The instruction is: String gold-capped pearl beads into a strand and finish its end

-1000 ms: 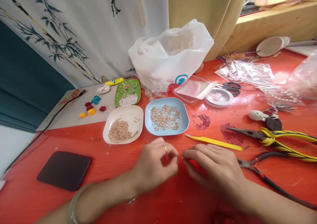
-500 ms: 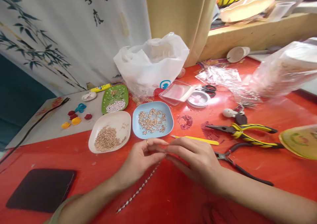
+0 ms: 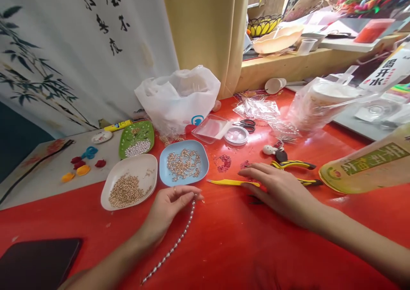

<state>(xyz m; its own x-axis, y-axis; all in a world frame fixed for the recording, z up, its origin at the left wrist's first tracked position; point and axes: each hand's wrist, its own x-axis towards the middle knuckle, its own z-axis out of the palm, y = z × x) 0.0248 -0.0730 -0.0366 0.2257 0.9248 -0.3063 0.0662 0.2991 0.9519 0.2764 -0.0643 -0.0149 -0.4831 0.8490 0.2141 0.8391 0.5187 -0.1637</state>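
My left hand (image 3: 173, 204) pinches one end of a beaded chain (image 3: 179, 240) between thumb and fingers. Silvery, pearl-like beads run along it down to the red table. A tiny gold piece sticks out past the fingertips. Over to the right, my right hand (image 3: 275, 187) is open, fingers stretched out above the tools. Its thumb and fingertips are by the handle end of the yellow tweezers (image 3: 229, 182). Yellow-and-black long-nose pliers (image 3: 294, 165) lie partly hidden beneath the hand. A second pair of pliers is almost wholly covered; only a dark bit shows under the palm.
Before my left hand stand a blue tray (image 3: 205, 170) of gold findings, a cream tray (image 3: 107, 187) of gold beads and a green tray (image 3: 124, 138). A bottle (image 3: 361, 162) lies at right. Scissors (image 3: 248, 125), a white bag (image 3: 179, 98) and a dark tablet-like slab (image 3: 38, 260) are also there.
My hands have come apart: the right moved right, over the pliers and tweezers, while the left keeps the chain. The camera view has shifted to the right.
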